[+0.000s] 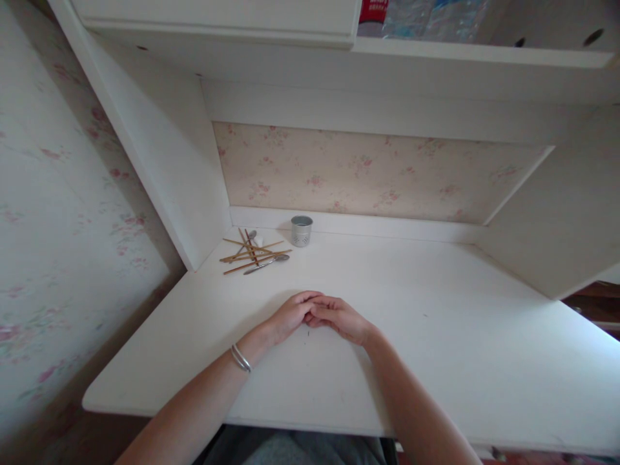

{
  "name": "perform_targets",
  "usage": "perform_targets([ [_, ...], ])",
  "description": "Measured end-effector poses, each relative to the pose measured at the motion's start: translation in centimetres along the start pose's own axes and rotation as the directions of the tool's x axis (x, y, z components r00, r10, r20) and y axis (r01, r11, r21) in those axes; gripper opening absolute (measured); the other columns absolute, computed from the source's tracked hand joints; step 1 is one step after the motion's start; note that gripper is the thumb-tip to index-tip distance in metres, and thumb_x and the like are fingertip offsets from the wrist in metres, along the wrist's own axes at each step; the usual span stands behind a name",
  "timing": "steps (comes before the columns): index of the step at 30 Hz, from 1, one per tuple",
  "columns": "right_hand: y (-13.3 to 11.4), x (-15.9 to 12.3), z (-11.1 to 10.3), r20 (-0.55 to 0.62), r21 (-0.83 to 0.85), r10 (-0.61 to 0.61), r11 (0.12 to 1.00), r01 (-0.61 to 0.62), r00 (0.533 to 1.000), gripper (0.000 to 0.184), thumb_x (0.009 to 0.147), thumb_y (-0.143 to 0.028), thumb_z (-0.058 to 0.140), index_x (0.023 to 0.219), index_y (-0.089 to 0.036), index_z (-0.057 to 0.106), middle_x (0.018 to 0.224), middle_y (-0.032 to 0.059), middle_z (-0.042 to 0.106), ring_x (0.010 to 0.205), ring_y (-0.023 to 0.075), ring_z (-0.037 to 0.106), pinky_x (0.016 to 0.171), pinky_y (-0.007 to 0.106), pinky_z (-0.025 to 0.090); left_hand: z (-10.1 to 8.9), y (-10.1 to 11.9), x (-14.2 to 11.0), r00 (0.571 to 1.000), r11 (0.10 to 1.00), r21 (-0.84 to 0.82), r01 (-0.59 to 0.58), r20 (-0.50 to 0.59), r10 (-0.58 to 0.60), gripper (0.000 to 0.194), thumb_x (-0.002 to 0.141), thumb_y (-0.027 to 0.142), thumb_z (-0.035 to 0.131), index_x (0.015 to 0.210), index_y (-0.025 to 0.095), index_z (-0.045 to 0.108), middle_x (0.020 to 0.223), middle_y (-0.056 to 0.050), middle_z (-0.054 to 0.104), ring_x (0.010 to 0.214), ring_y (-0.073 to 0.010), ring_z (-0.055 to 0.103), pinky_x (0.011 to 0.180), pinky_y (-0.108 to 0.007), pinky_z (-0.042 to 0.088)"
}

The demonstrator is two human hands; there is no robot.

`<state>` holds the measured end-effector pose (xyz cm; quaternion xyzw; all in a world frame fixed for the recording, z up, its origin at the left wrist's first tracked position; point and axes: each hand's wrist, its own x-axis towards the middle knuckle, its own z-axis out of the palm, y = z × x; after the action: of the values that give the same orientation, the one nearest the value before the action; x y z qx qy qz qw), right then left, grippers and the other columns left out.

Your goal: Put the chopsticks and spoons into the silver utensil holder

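My left hand [292,316] and my right hand [345,320] rest together on the desk, clasped with their fingers closed and overlapping. No object shows in either of them. Beyond them, to the left, several chopsticks [256,256] lie crossed in a loose pile. A spoon [281,258] lies at the near side of that pile, and another spoon [251,235] is partly covered at its back. Just right of the pile, a grey metal utensil holder [301,232] with small holes near its base stands upright. A small white item [258,241] sits behind the chopsticks, its kind unclear.
The white desk [411,361] has side panels [165,155] left and right and a low ledge at the back. Overhead, a shelf [436,51] holds clear plastic bottles and something with a red label [373,10]. Floral wallpaper covers the wall [53,213] at left.
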<state>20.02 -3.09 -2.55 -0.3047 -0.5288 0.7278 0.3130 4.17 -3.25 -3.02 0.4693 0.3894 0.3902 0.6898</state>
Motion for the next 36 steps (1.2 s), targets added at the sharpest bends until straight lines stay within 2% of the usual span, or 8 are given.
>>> perform_targets([
  [23,-0.02,-0.01,0.02,0.006,-0.017,-0.011,1.0,0.011,1.0,0.036,0.076,-0.041,0.072,0.098,-0.013,0.069,0.089,0.0078,0.07,0.076,0.0133,0.063,0.081,0.032,0.048,-0.19,-0.33,0.19,1.0,1.0,0.014,-0.015,0.006,0.015,0.038,0.071,0.02,0.059,0.108,0.016,0.065,0.091,-0.006,0.067,0.074,-0.0121,0.054,0.065,-0.023,0.037],
  [29,0.06,0.05,-0.05,0.012,-0.024,-0.013,1.0,0.013,1.0,0.034,0.077,-0.039,0.072,0.099,-0.013,0.069,0.09,0.008,0.07,0.077,0.0133,0.063,0.08,0.031,0.049,-0.27,-0.45,0.19,1.0,1.0,0.007,-0.011,0.008,0.011,0.038,0.073,0.021,0.059,0.11,0.016,0.065,0.099,-0.008,0.067,0.085,-0.0158,0.057,0.074,-0.027,0.04],
  [36,0.15,0.08,-0.08,0.007,0.0,-0.016,1.0,0.016,1.0,0.032,0.078,-0.037,0.072,0.099,-0.013,0.068,0.088,0.0075,0.069,0.077,0.0129,0.063,0.081,0.031,0.049,-0.29,-0.39,0.14,1.0,1.0,0.011,-0.014,0.01,0.014,0.037,0.074,0.021,0.058,0.11,0.016,0.065,0.103,-0.009,0.068,0.09,-0.0168,0.058,0.076,-0.028,0.041],
])
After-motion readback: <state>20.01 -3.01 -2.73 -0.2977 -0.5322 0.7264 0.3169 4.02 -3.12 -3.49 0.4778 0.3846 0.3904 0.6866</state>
